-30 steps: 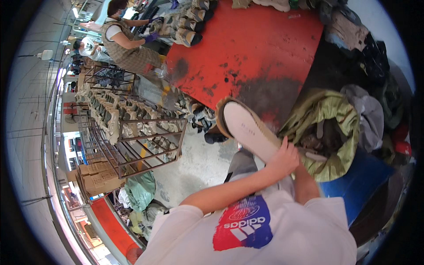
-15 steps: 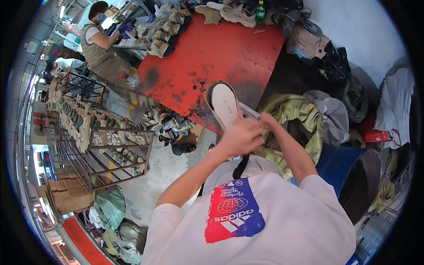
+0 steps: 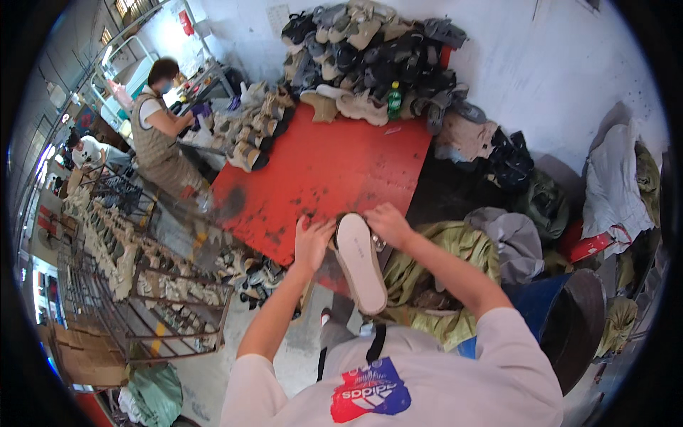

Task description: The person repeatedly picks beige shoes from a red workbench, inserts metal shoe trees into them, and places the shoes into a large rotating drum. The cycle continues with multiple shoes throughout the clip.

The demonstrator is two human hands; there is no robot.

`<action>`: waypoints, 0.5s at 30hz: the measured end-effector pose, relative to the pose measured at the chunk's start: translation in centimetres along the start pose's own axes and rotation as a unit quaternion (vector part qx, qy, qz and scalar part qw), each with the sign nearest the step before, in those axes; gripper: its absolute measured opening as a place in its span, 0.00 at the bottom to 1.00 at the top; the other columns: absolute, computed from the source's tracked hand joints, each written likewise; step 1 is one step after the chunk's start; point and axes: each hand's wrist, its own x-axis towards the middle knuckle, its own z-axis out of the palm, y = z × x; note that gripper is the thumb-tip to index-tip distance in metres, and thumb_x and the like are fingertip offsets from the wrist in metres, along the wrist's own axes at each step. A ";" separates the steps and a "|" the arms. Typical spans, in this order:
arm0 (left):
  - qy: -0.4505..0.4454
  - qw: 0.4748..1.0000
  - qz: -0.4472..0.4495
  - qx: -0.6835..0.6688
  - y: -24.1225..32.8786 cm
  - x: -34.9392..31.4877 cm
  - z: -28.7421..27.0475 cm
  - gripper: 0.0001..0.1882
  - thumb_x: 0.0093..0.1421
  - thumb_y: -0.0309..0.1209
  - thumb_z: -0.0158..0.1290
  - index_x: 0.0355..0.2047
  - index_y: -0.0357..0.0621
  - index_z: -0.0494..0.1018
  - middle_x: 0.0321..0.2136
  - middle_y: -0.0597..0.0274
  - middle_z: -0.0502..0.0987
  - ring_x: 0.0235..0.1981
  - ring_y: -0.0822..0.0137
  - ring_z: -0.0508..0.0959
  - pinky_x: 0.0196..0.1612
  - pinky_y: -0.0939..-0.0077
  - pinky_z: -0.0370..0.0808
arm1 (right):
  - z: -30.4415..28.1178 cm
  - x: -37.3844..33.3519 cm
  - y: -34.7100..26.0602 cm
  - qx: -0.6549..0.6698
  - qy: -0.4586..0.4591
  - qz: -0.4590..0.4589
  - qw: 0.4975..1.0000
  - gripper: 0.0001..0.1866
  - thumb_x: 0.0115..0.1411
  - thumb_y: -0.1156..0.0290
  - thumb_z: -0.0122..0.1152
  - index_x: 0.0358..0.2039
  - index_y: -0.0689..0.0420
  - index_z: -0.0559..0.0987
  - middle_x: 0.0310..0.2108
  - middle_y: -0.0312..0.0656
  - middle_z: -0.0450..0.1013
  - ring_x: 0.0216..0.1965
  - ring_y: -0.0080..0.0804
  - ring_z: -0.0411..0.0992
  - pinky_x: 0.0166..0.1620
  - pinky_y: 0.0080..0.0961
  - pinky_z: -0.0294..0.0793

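In front of me an unfinished shoe (image 3: 361, 260) lies sole side up, its pale flat bottom facing me and a tan and dark edge around it. It reaches over the near edge of the red tabletop (image 3: 334, 164). My left hand (image 3: 311, 243) is at the shoe's far left edge, fingers bent against it. My right hand (image 3: 388, 225) closes its fingertips on the far right edge. Something small and shiny shows beneath my right hand, too small to make out.
A yellow-green sack (image 3: 455, 249) stands right of the shoe, near a blue drum (image 3: 537, 302). Shoes are piled (image 3: 363, 57) along the wall beside a green bottle (image 3: 395, 101). Racks of shoes (image 3: 171, 292) stand left. A co-worker (image 3: 160, 121) works at the far left.
My hands have moved apart, from together over the shoe's near part to either side of its far end. The shoe now sits closer to me, and the view has tilted up.
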 end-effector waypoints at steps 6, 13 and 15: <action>-0.010 0.939 -0.262 -0.221 6.8 -6.4 5.9 0.09 0.56 0.28 0.53 0.35 0.41 0.81 0.26 0.46 0.79 0.31 0.43 0.77 0.41 0.49 0.71 | 1.7 -8.1 -5.0 0.189 -0.026 0.223 0.956 0.06 0.52 0.75 0.63 0.31 0.61 0.78 0.32 0.49 0.73 0.39 0.51 0.71 0.43 0.43 0.71; -0.052 0.347 -0.443 -0.825 13.1 -5.8 1.9 0.30 0.74 0.53 0.40 0.61 0.41 0.71 0.54 0.61 0.77 0.54 0.66 0.75 0.59 0.68 0.70 | -0.3 -10.5 -10.5 0.389 0.090 0.473 0.785 0.14 0.68 0.68 0.53 0.46 0.66 0.77 0.40 0.50 0.75 0.42 0.43 0.73 0.47 0.37 0.72; -0.026 0.407 -0.346 -0.845 14.1 -7.7 5.5 0.35 0.73 0.59 0.38 0.66 0.44 0.65 0.60 0.58 0.74 0.58 0.63 0.74 0.62 0.64 0.70 | 4.0 -11.3 -13.4 0.419 0.132 0.512 0.738 0.26 0.76 0.54 0.38 0.60 0.63 0.67 0.53 0.51 0.69 0.55 0.39 0.68 0.61 0.32 0.65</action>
